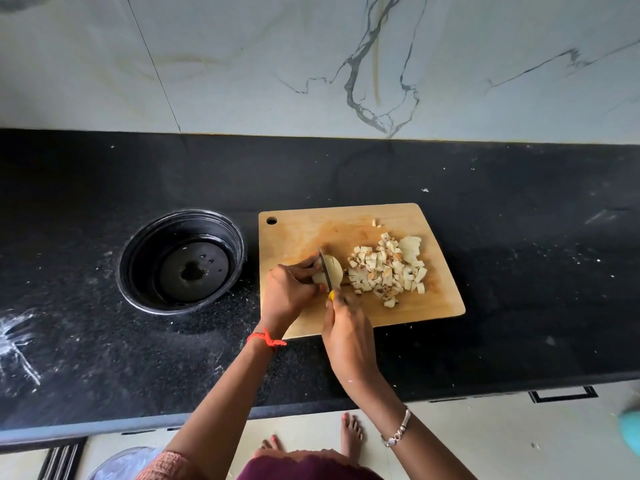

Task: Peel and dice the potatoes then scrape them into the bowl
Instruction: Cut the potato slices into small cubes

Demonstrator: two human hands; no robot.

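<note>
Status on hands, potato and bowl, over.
Left hand holds potato on board, right hand grips knife, blade in potato. Diced pile on board, bowl without potato. Nothing blocking bowl.

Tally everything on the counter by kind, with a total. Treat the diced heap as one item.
Bowl: 1
Cutting board: 1
Knife: 1
Potato being cut: 1
Heap of diced potato: 1
Total: 5

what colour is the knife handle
Yellow; the knife handle peeks from the right hand, seen in the head view.
</note>
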